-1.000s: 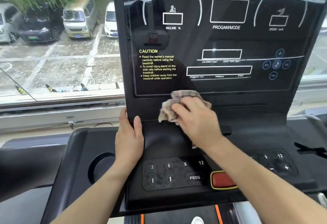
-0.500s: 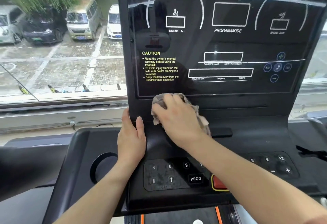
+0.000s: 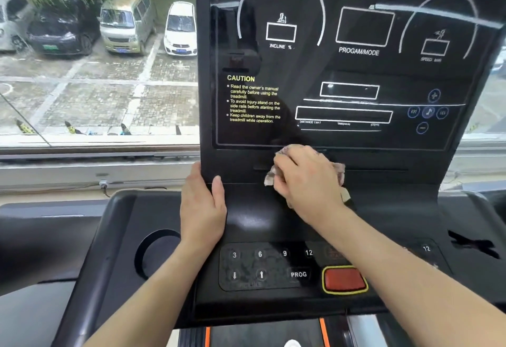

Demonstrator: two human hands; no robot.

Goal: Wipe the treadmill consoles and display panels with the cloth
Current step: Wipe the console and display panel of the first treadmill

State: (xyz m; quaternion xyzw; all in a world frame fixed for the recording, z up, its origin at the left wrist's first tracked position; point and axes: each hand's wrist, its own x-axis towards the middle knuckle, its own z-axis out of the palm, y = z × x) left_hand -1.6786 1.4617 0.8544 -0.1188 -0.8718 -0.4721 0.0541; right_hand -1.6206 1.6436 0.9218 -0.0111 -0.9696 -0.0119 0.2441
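Right hand was bunched down on the cloth, pressing it flat to the strip just under the display panel. Left hand lay open, fingers loosely together, bracing the panel's lower left edge. I'd say keep the pressure even, use overlapping strokes, and avoid the red button on the console.
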